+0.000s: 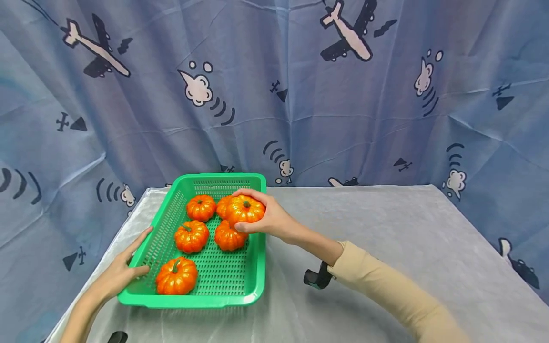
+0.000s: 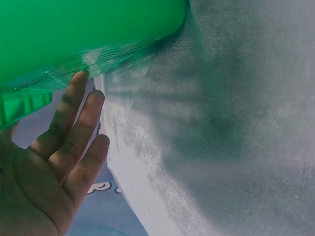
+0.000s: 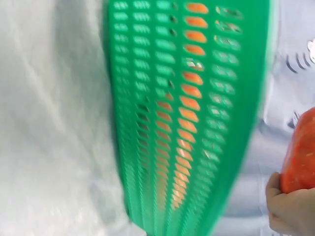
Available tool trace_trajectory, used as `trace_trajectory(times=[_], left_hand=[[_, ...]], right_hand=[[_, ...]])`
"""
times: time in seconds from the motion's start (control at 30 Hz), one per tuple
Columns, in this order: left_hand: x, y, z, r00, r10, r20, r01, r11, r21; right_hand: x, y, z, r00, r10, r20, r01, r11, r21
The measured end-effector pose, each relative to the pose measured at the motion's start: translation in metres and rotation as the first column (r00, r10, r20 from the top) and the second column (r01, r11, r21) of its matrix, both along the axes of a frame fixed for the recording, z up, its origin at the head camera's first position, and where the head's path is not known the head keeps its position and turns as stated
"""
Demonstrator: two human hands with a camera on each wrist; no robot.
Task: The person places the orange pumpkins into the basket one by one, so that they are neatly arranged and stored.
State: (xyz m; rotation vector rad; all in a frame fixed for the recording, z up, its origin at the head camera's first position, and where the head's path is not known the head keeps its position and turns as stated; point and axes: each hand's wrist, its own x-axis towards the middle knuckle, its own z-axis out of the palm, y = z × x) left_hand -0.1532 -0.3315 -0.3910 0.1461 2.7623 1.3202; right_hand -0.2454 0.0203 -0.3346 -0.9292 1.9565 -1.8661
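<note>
A small shiny orange pumpkin (image 1: 246, 211) is gripped in my right hand (image 1: 274, 220), thumb on the near side and fingers on the far side. It is held above the right side of a green perforated basket (image 1: 257, 267). Several similar pumpkins lie in the basket, among them one at the near left (image 1: 177, 277) and one partly below the held one (image 1: 230, 237). My left hand (image 1: 117, 276) touches the basket's left side, with the thumb at the rim. In the left wrist view, its visible fingers (image 2: 81, 162) are fairly straight and spread, one touching the basket's outer wall.
The basket stands on the left part of a table with a silvery-grey cover (image 1: 364, 228). Behind and beside the table hangs a blue curtain (image 1: 300, 114) printed with airplanes. A black strap (image 1: 318, 277) is on my right wrist, below a beige sleeve (image 1: 377, 286).
</note>
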Motion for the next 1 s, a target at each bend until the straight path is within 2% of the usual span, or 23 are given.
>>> trace_trajectory(times=[0.17, 0.43, 0.6, 0.9, 1.0], left_hand=[[0.000, 0.001, 0.000, 1.000, 0.004, 0.008, -0.004, 1.000, 0.013], [-0.001, 0.002, 0.000, 1.000, 0.011, -0.012, -0.011, 1.000, 0.013], [0.000, 0.002, 0.000, 1.000, 0.017, -0.003, -0.017, 1.000, 0.010], [0.000, 0.000, -0.001, 1.000, 0.019, 0.006, -0.019, 1.000, 0.007], [0.000, 0.000, -0.001, 1.000, 0.013, -0.003, -0.013, 1.000, -0.001]], right_hand=[[0.004, -0.018, -0.015, 0.999, 0.025, -0.023, -0.024, 1.000, 0.017], [0.010, -0.035, -0.033, 0.989, 0.093, -0.111, -0.079, 0.989, 0.127], [0.009, -0.040, -0.034, 0.988, 0.115, -0.098, -0.094, 0.975, 0.202], [0.007, -0.042, -0.033, 0.981, 0.185, -0.057, -0.154, 0.923, 0.354], [0.006, -0.041, -0.032, 0.978, 0.191, -0.086, -0.144, 0.909, 0.390]])
